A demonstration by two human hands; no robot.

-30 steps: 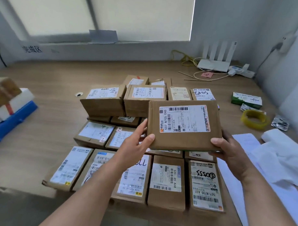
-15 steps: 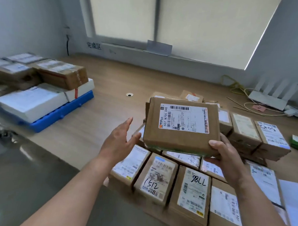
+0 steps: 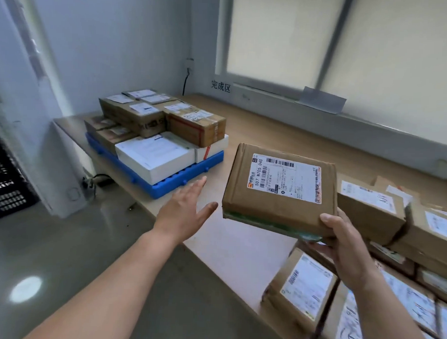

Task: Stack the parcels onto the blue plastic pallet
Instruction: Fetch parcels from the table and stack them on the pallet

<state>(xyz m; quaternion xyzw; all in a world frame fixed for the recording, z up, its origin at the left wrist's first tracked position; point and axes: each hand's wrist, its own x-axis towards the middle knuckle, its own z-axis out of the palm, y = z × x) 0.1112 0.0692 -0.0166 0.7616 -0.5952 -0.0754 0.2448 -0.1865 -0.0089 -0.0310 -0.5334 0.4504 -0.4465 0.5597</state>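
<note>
My right hand point(image 3: 341, 242) grips a flat brown cardboard parcel point(image 3: 280, 191) with a white shipping label by its near right corner, thumb on top. It hangs above the wooden table, tilted a little. My left hand point(image 3: 188, 211) is off the parcel, fingers straight, hovering left of it above the table edge. The blue plastic pallet point(image 3: 171, 182) lies at the table's left end. On it sit a white box point(image 3: 154, 156) and several stacked brown parcels point(image 3: 196, 125).
Several labelled brown parcels point(image 3: 368, 207) crowd the table at the right and lower right. A window ledge and wall run along the back. A black crate point(image 3: 4, 187) stands on the grey floor at the left. Bare wooden table point(image 3: 240, 246) lies between pallet and parcels.
The view has swung left, bringing the pallet into sight. My left hand has let go of the parcel and moved left; my right hand carries it leftward alone.
</note>
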